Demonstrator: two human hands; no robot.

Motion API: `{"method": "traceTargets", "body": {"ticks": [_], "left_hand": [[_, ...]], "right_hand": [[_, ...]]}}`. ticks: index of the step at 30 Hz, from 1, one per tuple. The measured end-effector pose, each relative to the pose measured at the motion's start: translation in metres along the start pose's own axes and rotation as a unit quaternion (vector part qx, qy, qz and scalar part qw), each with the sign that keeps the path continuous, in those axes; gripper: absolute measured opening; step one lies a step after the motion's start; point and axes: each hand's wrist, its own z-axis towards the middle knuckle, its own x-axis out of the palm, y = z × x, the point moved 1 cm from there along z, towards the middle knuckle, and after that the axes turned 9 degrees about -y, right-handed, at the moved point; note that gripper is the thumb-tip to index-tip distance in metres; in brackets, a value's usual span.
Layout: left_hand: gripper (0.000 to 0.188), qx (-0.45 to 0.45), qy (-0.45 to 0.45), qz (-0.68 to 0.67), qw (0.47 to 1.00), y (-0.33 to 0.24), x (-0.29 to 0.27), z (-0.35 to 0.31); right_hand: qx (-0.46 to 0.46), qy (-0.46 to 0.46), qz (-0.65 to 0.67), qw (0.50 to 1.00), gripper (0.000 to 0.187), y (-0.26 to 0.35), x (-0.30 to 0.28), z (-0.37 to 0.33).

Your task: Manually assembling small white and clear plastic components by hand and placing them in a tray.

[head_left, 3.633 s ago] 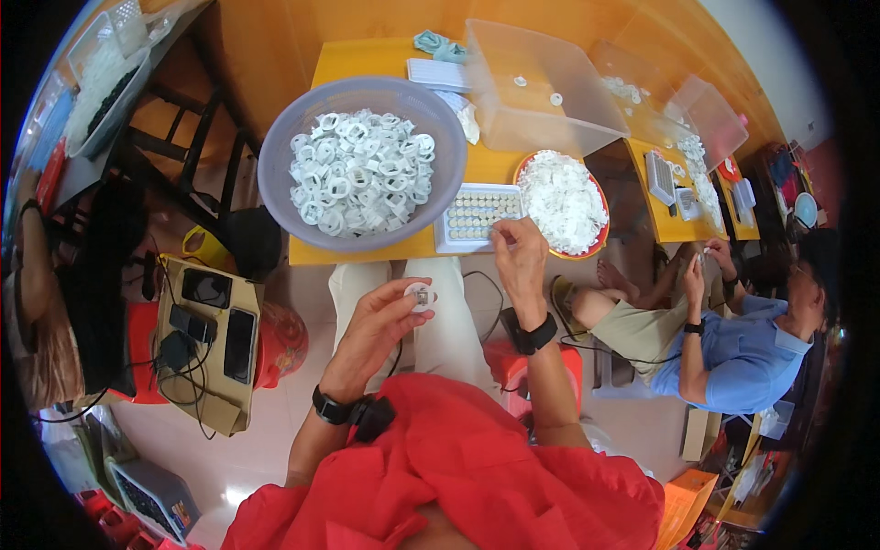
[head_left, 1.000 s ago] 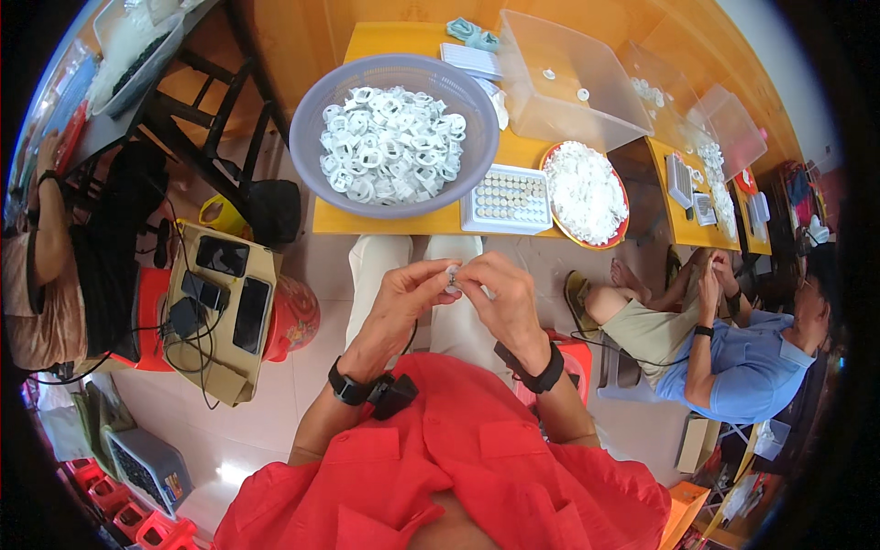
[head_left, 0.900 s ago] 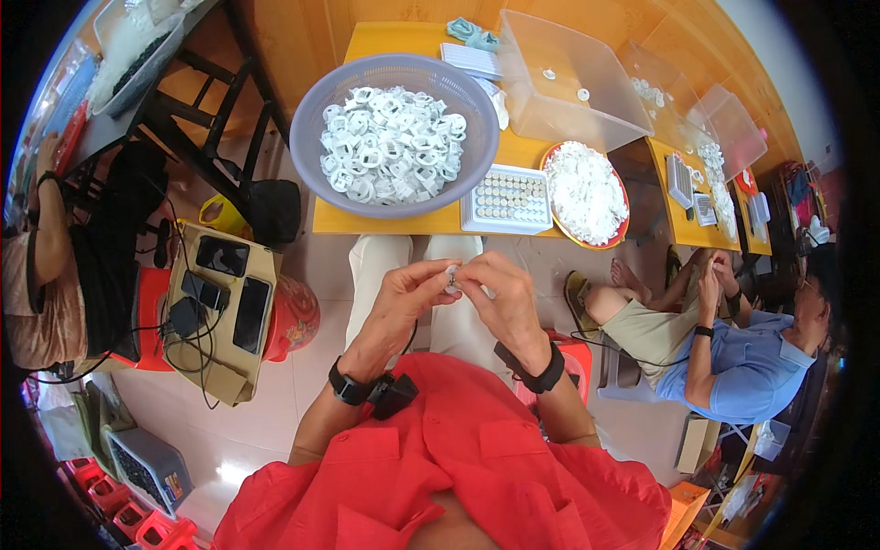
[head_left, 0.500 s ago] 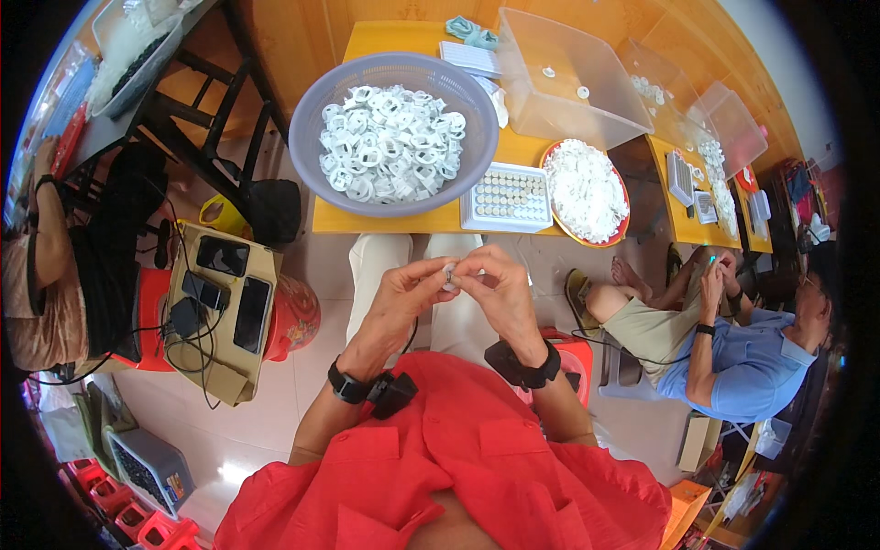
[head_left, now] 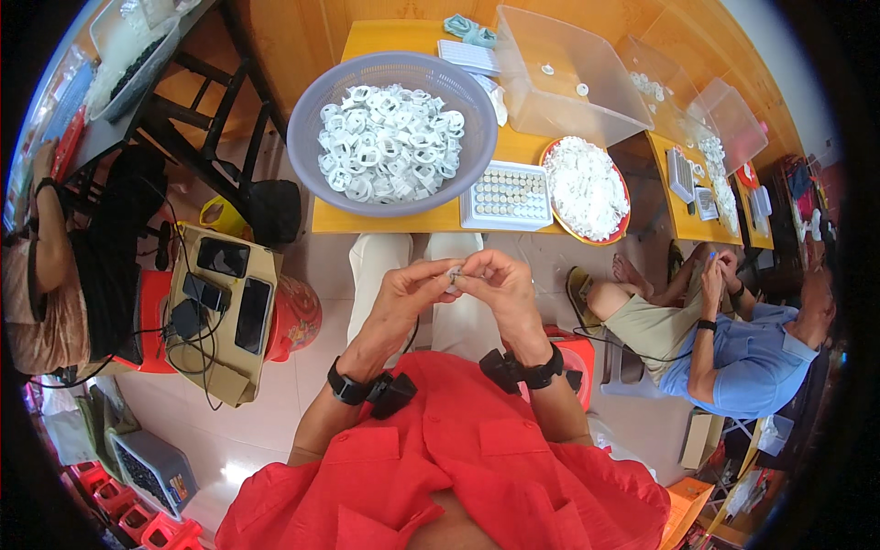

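In front of my lap, my left hand [head_left: 408, 291] and my right hand [head_left: 502, 291] meet fingertip to fingertip. Between them they pinch a small whitish plastic part [head_left: 453, 277], mostly covered by the fingers. Beyond my hands, a grey-purple basket [head_left: 302, 156] on the yellow table [head_left: 353, 220] holds a heap of white ring-shaped plastic pieces [head_left: 390, 147]. Right of it is a white tray [head_left: 506, 221] with rows of small round metallic pieces in its far part. A red-rimmed plate [head_left: 616, 231] heaped with small white pieces [head_left: 585, 188] sits at the table's right corner.
A clear plastic bin [head_left: 573, 101] stands at the table's back right. To the left, a cardboard box [head_left: 229, 380] carries phones and cables. A co-worker in a blue shirt [head_left: 747, 357] sits at the right; another person's arm [head_left: 46, 220] shows far left.
My right hand has tilted slightly, its fingers curling closer over the small part. Both hands stay in nearly the same place. The co-worker at the right has moved their head a little.
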Motion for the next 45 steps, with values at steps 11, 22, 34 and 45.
{"method": "traceTargets", "body": {"ticks": [11,22,34,45], "left_hand": [[0.025,0.018,0.015,0.012,1.0,-0.001,0.001,-0.002],[0.025,0.026,0.032,0.03,0.999,0.002,-0.004,0.0],[0.027,-0.01,0.01,0.0,1.0,0.004,-0.004,0.0],[0.027,-0.038,-0.014,-0.057,0.998,0.002,-0.004,-0.002]], "right_hand": [[0.058,-0.003,0.051,0.997,0.015,-0.005,-0.005,0.0],[0.081,0.019,0.033,0.996,0.014,-0.007,-0.005,-0.001],[0.072,0.008,0.016,0.997,0.011,-0.007,0.0,-0.002],[0.035,-0.007,0.019,0.999,0.008,-0.009,0.007,0.0]]}}
